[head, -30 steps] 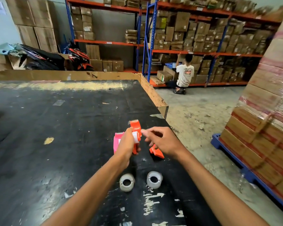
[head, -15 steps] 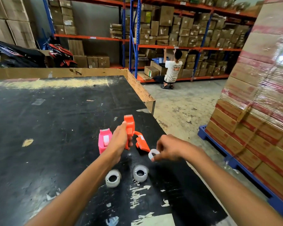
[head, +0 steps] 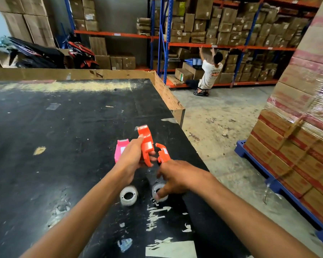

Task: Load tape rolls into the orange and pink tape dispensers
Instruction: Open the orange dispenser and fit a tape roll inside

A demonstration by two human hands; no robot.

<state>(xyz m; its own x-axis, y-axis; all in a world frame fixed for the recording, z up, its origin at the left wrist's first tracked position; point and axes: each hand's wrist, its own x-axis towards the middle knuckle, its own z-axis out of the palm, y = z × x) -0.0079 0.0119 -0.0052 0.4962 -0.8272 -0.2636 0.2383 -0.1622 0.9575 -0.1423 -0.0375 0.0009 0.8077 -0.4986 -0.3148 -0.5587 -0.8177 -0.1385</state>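
Observation:
My left hand [head: 131, 162] grips the orange tape dispenser [head: 146, 141] and holds it upright just above the black table [head: 63, 127]. A separate orange piece [head: 163, 153] lies right of it. The pink dispenser [head: 120, 150] stands behind my left hand, partly hidden by it. Two clear-white tape rolls lie flat near the table's front. The left roll [head: 128, 195] is untouched. My right hand [head: 177, 178] is down on the right roll [head: 158, 189], fingers curled around its rim, and covers most of it.
The table's right edge [head: 177, 108] runs close beside my right hand, with concrete floor beyond. A wrapped pallet of boxes [head: 296, 146] stands to the right. A person [head: 209, 75] crouches at the far shelving. White tape scraps [head: 157, 216] dot the near table.
My right hand, which held a small white ring beside the orange piece, has dropped back onto the right tape roll. My left hand keeps hold of the orange dispenser.

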